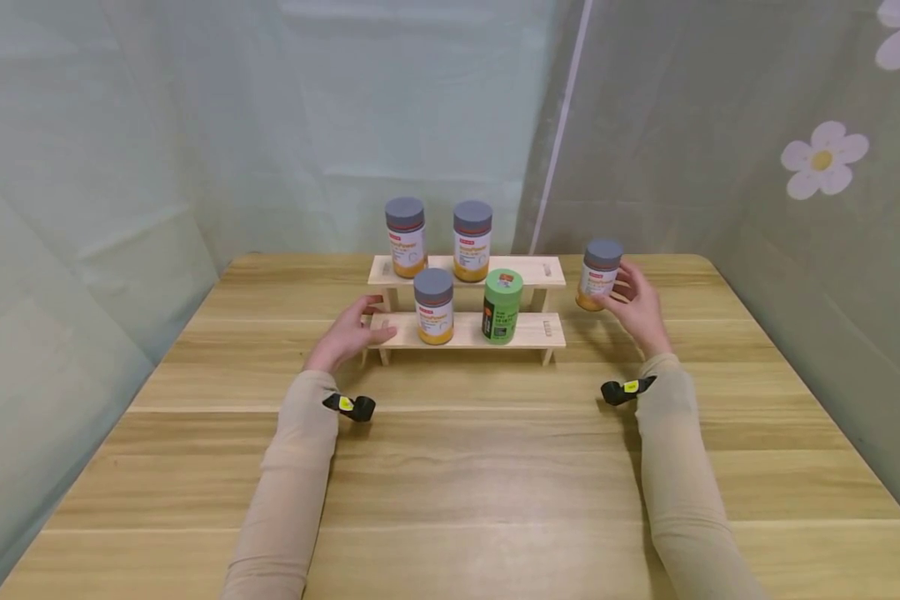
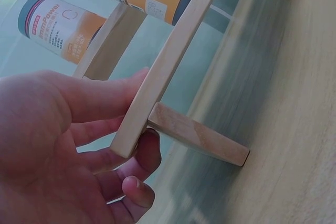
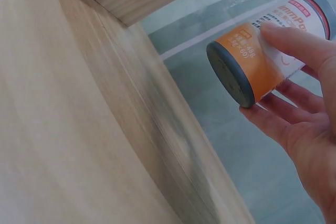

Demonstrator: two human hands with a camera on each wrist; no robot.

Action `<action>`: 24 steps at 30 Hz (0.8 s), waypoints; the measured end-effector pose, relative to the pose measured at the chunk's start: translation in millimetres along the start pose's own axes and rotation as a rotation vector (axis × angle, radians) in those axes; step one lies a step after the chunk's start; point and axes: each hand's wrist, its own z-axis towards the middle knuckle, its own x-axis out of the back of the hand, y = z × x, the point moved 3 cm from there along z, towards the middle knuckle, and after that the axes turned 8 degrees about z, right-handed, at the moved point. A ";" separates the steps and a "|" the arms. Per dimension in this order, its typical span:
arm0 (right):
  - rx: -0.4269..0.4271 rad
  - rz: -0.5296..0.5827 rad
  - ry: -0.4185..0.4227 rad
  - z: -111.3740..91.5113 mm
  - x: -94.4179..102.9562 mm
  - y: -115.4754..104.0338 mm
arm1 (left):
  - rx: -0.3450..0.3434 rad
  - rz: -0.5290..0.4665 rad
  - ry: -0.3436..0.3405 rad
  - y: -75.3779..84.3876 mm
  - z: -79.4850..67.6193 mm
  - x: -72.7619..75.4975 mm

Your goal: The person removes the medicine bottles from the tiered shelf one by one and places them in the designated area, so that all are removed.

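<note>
My right hand holds a grey-lidded supplement jar to the right of a two-tier wooden rack. In the right wrist view the jar's dark base shows, raised off the table, with the thumb on its label. At the rack's left end my left hand grips the lower board, thumb on top and fingers curled beneath, as the left wrist view shows. On the lower tier stand a matching jar and a green jar. Two more grey-lidded jars stand upright on the upper tier.
The wood-grain table extends toward me and to both sides of the rack. Pale curtains hang behind and beside it, with white flowers on the right one. A small black wrist camera sits on each sleeve.
</note>
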 end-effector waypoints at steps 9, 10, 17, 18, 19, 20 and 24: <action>0.016 -0.027 -0.091 -1.3 -1.2 3.0 | -0.008 0.018 -0.011 0.3 -0.8 0.0; 0.011 -0.027 -0.098 -1.7 -1.2 3.7 | -0.010 0.020 -0.013 0.4 -0.5 -0.4; -0.053 -0.052 -0.134 -1.1 1.1 10.5 | -0.012 0.019 -0.020 2.7 -1.0 -2.2; -0.059 -0.058 -0.141 -1.0 1.2 11.4 | -0.010 0.019 -0.018 2.6 -0.3 -2.3; -0.066 -0.062 -0.148 -0.6 1.1 12.6 | -0.011 0.021 -0.018 2.7 -0.3 -2.3; -0.067 -0.065 -0.158 -0.2 1.1 13.9 | -0.011 0.023 -0.018 2.6 -0.2 -2.2; -0.074 -0.068 -0.180 0.9 1.4 17.5 | -0.010 0.024 -0.015 2.8 -0.4 -1.6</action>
